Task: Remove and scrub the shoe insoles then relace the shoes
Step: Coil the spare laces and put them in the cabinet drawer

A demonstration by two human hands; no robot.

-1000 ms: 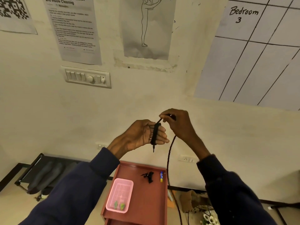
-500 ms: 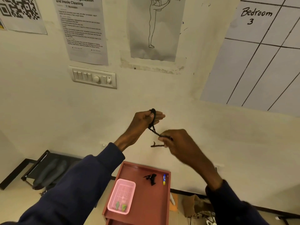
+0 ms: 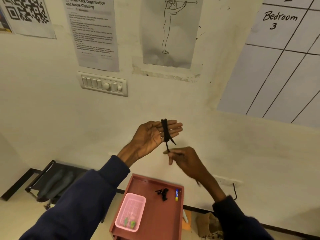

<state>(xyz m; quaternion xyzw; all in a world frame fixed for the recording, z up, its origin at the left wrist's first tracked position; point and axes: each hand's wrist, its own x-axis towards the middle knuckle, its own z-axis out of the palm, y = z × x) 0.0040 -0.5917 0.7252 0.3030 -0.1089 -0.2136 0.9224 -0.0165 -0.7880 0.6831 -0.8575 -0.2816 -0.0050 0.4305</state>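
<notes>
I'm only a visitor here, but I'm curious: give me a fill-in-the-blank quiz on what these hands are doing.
1. The black shoelace is wound round the left hand, about its ____.
2. The right hand pinches the lace's loose ____.
3. On the red tray, the basket is ____.
4. The wall chart reads "Bedroom ____".
Missing words: fingers; end; pink; 3

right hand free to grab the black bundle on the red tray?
Probably not yet: the right hand pinches the tail of the lace wound round the left hand. Nothing blocks the way to the bundle on the tray.
</notes>
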